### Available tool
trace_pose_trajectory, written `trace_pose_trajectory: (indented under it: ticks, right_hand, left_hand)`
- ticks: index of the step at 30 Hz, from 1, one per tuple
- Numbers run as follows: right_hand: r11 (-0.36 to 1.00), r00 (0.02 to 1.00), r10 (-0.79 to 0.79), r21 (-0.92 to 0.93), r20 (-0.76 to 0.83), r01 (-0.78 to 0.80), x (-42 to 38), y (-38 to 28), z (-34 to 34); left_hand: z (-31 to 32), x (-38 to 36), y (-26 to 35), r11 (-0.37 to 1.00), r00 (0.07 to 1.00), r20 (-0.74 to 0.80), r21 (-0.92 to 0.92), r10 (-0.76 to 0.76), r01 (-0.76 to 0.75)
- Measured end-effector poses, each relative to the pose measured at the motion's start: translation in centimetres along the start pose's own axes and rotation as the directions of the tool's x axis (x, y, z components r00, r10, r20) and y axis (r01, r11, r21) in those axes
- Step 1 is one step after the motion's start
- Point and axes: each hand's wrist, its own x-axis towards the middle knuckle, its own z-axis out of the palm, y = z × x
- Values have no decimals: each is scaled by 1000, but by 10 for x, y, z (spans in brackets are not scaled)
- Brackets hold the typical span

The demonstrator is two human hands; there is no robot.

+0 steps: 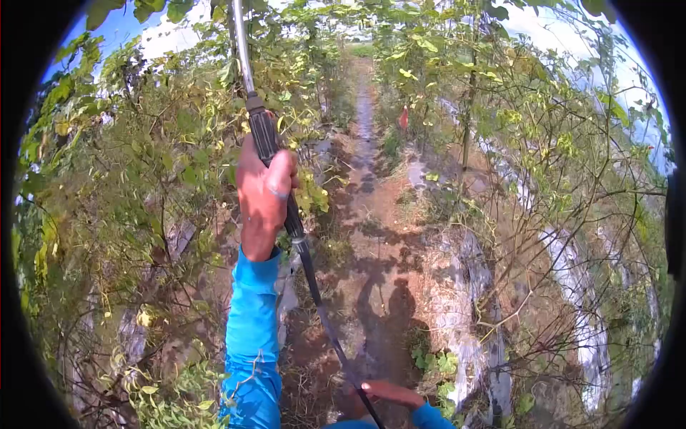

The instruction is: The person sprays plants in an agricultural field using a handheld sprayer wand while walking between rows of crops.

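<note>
A spray lance slants up the left of the view, its black ribbed handle (264, 134) leading into a metal tube (244, 50) that runs out at the top edge. My left hand (263, 189), in a bright blue sleeve, is wrapped round the handle with the thumb across it. From the handle's lower end a dark hose (319, 297) runs down to the bottom edge. There my right hand (393, 392) is closed at the hose, thumb lying beside it. Most of its fingers are in shade or hidden.
A narrow dirt path (368, 236) runs straight ahead between rows of leafy, partly dry vines on both sides. Silvery plastic mulch (464, 286) covers the ground along the right. Bare twigs (529, 293) reach in from the right. A small red thing (404, 118) hangs beside the path.
</note>
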Motion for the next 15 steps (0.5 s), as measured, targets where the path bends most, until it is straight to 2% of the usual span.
trace_pose_trajectory:
  ticks: [1,3,5,6,7,8,11,12,13,15]
  right_hand:
    - [994,998,64,84,21,-65,8,0,-20]
    - [999,994,-43,30,101,40,28,-8,-60]
    - [988,987,1,154,162,-26,50,-42,-87]
    - [988,985,-7,151,173,-20,57,-64,-99]
    - [973,985,63,207,163,-97,64,-88,-106]
    - [948,978,132,267,159,-171,75,-101,-110]
    - [950,977,64,287,205,-122,112,-106,-125]
    - [967,970,-50,253,237,-12,122,-112,-127]
    - [965,967,-49,260,252,-19,127,-117,-130]
    - [979,944,166,66,286,-192,133,-133,-136]
  left_hand:
    - [5,13,-4,1000,1000,-15,17,16,-16]
    - [14,41,-11,989,998,-12,135,68,-65]
    - [26,70,-16,983,995,0,152,103,-102]
    - [28,84,-20,978,990,-26,165,136,-130]
    - [31,93,-25,972,985,-55,181,161,-149]
    - [38,99,-25,974,973,-71,80,219,-214]
    - [32,123,-31,915,958,-143,357,250,-186]
    - [29,128,-33,878,952,-190,460,239,-128]
    - [24,134,-41,809,928,-204,569,313,-147]
    - [25,139,-51,795,919,-181,577,350,-189]
